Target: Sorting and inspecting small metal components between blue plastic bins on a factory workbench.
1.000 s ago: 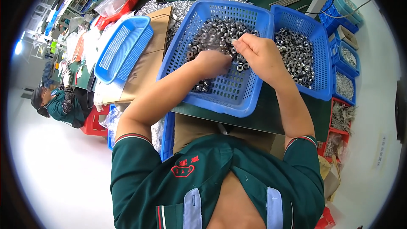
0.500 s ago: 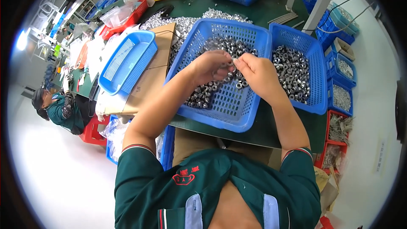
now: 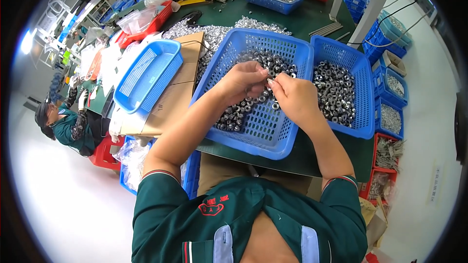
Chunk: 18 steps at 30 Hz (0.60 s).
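Observation:
Both hands meet above a blue perforated plastic basket that holds many small shiny metal rings. The fingers of my left hand are curled, with thumb and fingertips pinched together. Close against it, my right hand pinches with thumb and forefinger. Whatever lies between the fingertips is too small and covered to make out. Immediately to the right stands a second blue basket, with more metal rings heaped in it.
An empty light-blue basket rests on flattened cardboard to the left. Loose shiny parts are piled behind the baskets on the green table. A white post rises at the far right. A co-worker sits far left.
My hands stay together over the basket, and their fingers have shifted slightly. The whole view has moved a little. At the left, the co-worker's gloved hand has changed position.

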Tool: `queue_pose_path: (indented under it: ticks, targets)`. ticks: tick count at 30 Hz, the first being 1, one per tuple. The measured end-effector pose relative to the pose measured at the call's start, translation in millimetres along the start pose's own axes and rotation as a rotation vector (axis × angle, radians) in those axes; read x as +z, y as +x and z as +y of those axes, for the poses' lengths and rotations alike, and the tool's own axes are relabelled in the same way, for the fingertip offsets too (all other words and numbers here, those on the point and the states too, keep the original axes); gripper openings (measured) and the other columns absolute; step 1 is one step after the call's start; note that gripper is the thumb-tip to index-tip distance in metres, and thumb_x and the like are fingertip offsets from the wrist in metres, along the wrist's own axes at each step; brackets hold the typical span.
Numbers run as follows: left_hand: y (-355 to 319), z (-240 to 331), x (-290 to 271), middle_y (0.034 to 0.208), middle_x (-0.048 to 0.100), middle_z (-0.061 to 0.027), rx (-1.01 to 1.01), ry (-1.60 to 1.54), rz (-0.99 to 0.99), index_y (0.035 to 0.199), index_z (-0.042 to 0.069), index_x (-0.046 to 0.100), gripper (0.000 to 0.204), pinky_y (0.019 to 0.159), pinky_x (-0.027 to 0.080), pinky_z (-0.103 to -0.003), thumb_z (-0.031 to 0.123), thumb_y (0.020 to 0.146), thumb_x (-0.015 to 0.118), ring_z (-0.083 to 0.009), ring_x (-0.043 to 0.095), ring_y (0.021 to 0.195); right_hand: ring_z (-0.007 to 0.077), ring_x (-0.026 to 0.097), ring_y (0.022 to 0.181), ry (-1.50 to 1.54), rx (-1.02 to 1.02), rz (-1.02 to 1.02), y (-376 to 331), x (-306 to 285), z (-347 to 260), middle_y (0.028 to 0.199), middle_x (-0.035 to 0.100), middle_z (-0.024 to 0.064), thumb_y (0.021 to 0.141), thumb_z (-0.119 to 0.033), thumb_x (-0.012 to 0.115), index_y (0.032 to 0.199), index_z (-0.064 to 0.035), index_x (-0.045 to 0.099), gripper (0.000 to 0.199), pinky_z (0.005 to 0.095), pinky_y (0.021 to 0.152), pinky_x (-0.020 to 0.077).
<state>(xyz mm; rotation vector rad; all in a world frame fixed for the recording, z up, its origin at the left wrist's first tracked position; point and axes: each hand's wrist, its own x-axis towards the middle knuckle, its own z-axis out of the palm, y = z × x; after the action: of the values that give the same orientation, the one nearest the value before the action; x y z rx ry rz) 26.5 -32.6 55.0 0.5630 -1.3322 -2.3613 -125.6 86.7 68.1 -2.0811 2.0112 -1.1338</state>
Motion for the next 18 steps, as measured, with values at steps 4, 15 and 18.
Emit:
queue_pose_path:
  ticks: [4,15,18]
  targets:
    - [0.0,0.8,9.0,0.075,0.055,-0.0019,0.036,0.095,0.070,0.091,0.005,0.055,0.013,0.047,0.033,-0.021,0.016,0.094,0.059,-0.0074,0.043,0.057,0.0312,0.060,0.055,-0.135,-0.067,0.070,-2.9,5.5,-2.2,0.058,0.058,0.0117,0.087,-0.021,0.061,0.075,-0.0067,0.056,0.019,0.0423,0.048,0.0437]
    - [1.6,0.9,2.0,0.075,0.058,-0.0053,-0.058,0.123,0.095,0.089,0.000,0.055,0.021,0.047,0.031,-0.020,0.020,0.092,0.062,-0.0064,0.041,0.055,0.0211,0.060,0.057,-0.317,-0.356,0.219,-4.8,15.6,3.6,0.062,0.058,0.0041,0.075,-0.010,0.057,0.073,-0.0083,0.055,0.003,0.0340,0.055,0.0470]
    - [-1.1,3.2,7.6,0.072,0.057,-0.0032,-0.014,0.235,0.168,0.090,0.001,0.057,0.020,0.046,0.031,-0.020,0.021,0.092,0.062,-0.0055,0.039,0.053,0.0279,0.061,0.057,-0.130,-0.228,0.218,-4.2,25.0,7.2,0.063,0.060,0.0084,0.080,-0.013,0.061,0.072,-0.0094,0.054,0.011,0.0407,0.050,0.0454]
